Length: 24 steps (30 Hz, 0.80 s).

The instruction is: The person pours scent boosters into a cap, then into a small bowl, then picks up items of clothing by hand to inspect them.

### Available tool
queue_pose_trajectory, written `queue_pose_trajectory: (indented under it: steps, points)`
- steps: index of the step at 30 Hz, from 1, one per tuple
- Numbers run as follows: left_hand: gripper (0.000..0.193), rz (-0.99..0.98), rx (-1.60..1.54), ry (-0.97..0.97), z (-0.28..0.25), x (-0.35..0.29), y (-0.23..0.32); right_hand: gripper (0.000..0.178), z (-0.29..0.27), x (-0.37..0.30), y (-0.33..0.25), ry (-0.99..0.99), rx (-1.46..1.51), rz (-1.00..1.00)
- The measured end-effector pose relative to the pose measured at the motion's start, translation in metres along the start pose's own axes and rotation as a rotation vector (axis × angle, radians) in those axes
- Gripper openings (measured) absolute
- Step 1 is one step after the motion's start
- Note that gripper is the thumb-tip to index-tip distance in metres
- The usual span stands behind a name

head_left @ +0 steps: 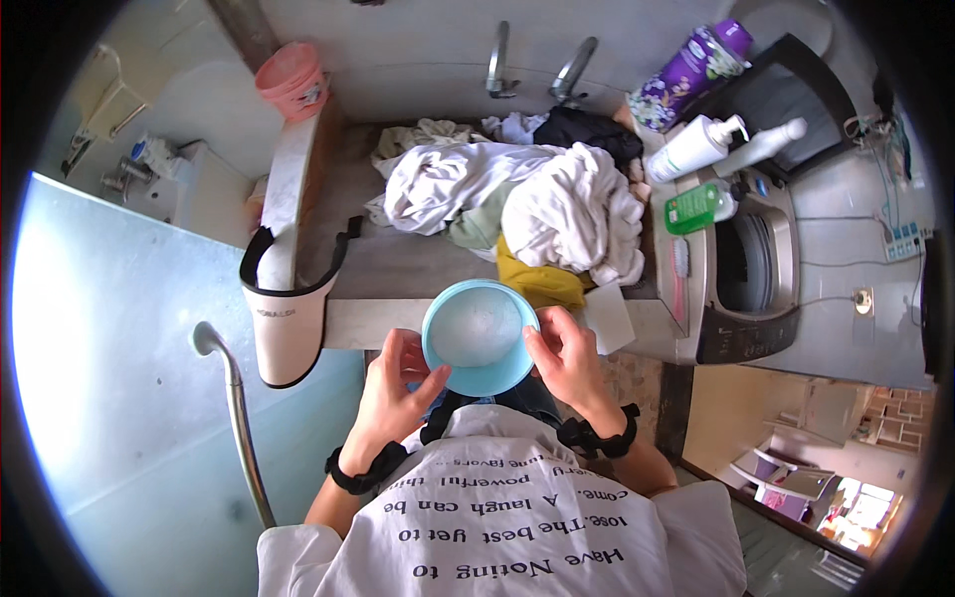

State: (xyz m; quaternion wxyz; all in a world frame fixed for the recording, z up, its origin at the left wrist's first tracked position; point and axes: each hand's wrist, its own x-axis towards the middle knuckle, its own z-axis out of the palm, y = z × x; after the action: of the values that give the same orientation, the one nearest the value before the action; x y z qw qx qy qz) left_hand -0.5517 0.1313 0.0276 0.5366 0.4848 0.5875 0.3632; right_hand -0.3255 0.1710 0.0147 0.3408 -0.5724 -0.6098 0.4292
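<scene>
A light blue plastic tub (pixel 502 374), round and open at the top, is held between my two hands in front of my chest. Something whitish covers its bottom; whether powder or liquid, I cannot tell. My left hand (pixel 400 388) grips the left wall, thumb toward the near side. My right hand (pixel 569 366) has the right rim between thumb and fingers. Just beyond, in the stone wash basin (pixel 343 261), lies a heap of white clothes (pixel 572 204) with a mustard-yellow cloth (pixel 537 276) at its near edge and dark cloth (pixel 592 132) behind.
Two metal taps (pixel 497 65) rise behind the basin. On the right ledge are a white pump bottle (pixel 696 147), a green bottle (pixel 696 207), a purple bottle (pixel 691 75) and a brush (pixel 680 279), beside a washing machine (pixel 751 259). A pink bucket (pixel 291 82) and white visor (pixel 286 333) are left.
</scene>
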Motion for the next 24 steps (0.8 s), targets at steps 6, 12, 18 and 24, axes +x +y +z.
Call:
queue_pose_trajectory:
  steps: [6,12,18,24]
  points:
    - [0.029,-0.012,-0.124,0.146,-0.053,-0.006,-0.015,0.018,0.068,0.025,-0.010,-0.157,0.095,0.077]
    - [0.026,0.026,-0.180,0.137,-0.078,-0.004,-0.036,0.024,0.086,0.043,-0.020,-0.205,-0.131,-0.160]
    - [0.021,-0.076,-0.412,0.172,-0.088,0.003,-0.062,0.030,0.078,0.073,-0.057,-0.550,-0.422,-0.171]
    - [0.019,-0.058,-0.342,0.251,-0.093,-0.001,-0.060,0.023,0.087,0.178,-0.116,-0.460,-0.324,-0.327]
